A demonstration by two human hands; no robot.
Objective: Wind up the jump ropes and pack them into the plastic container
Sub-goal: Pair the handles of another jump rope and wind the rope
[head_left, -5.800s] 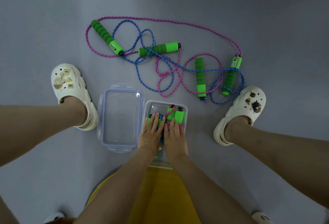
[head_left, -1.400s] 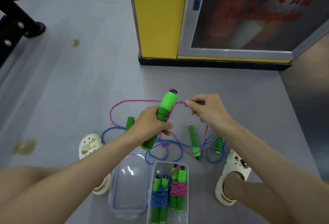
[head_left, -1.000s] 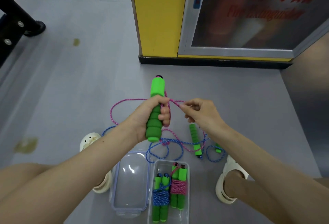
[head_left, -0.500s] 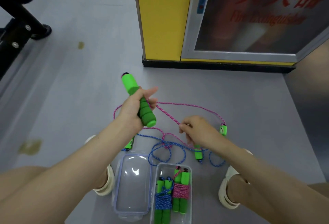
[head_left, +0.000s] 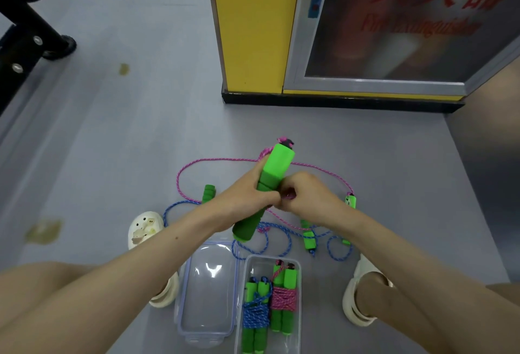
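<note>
Near the frame's bottom edge, a clear rectangular plastic container [head_left: 260, 268] is holding a blue-corded jump rope bundle [head_left: 256, 315] and a pink-corded jump rope bundle [head_left: 283, 299], its near end cut off; its clear lid [head_left: 208, 291] is lying just left. Farther off, the left hand [head_left: 244, 199] is gripping a green foam handle [head_left: 277, 165] while the right hand [head_left: 308, 196] is pinching pink cord [head_left: 225, 159] beside it, fingertips hidden.
</note>
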